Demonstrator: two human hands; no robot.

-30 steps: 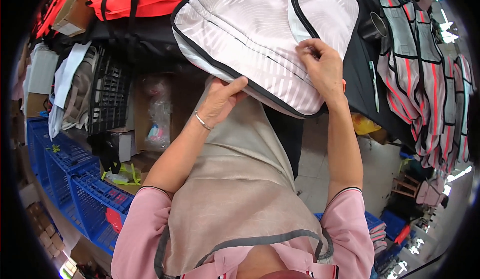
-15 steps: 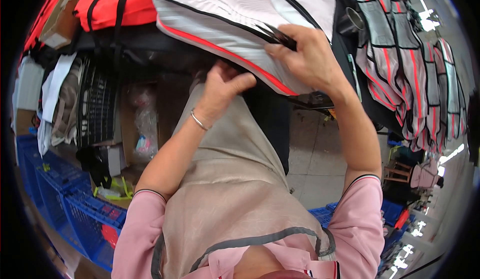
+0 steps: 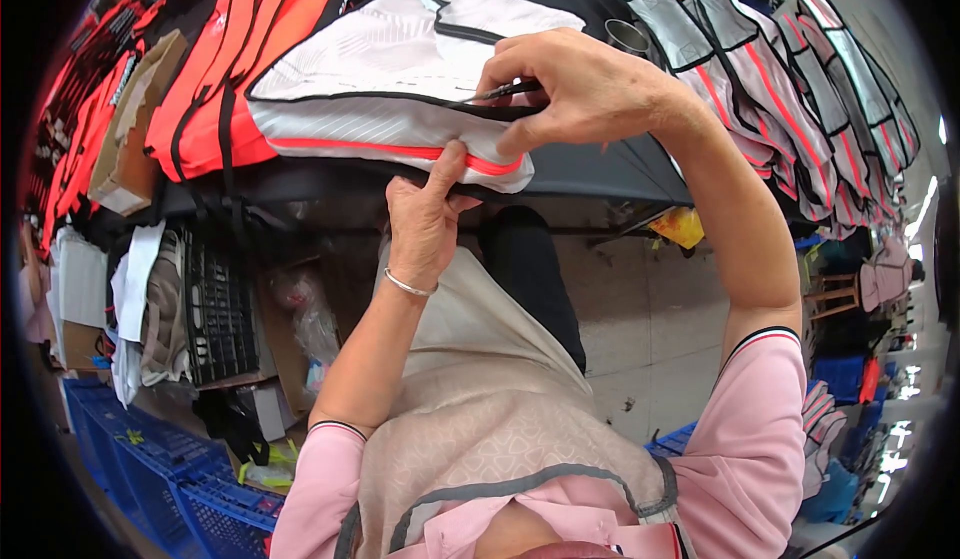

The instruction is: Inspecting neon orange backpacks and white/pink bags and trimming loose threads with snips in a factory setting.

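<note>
Head view, looking down past the person's chest. A white vest (image 3: pixel 385 84) with black binding and a red stripe lies at twelve o'clock on a dark counter (image 3: pixel 590 171), its near edge hanging just over the counter's rim. The left hand (image 3: pixel 428 221) pinches that red-striped edge from below, thumb up against the cloth. The right hand (image 3: pixel 580 84) is closed around small dark snips (image 3: pixel 495 94), their tip resting on the black binding at one o'clock.

In my judgement, the snips sit very near both the binding and the left thumb; a slip of the cloth could nick the stitching or the skin. With the vest overhanging the rim, a loosened pinch could let it slide to the floor.

Orange-red vests (image 3: pixel 235 54) are stacked at ten o'clock. Grey vests with red stripes (image 3: pixel 770 69) fan out at two o'clock. A flat brown cardboard piece (image 3: pixel 130 134) lies at nine o'clock, beside the orange-red stack. Blue plastic crates (image 3: pixel 165 469) sit at seven o'clock, a crumpled yellow packet (image 3: pixel 680 227) on the floor at three o'clock. No label is readable.
</note>
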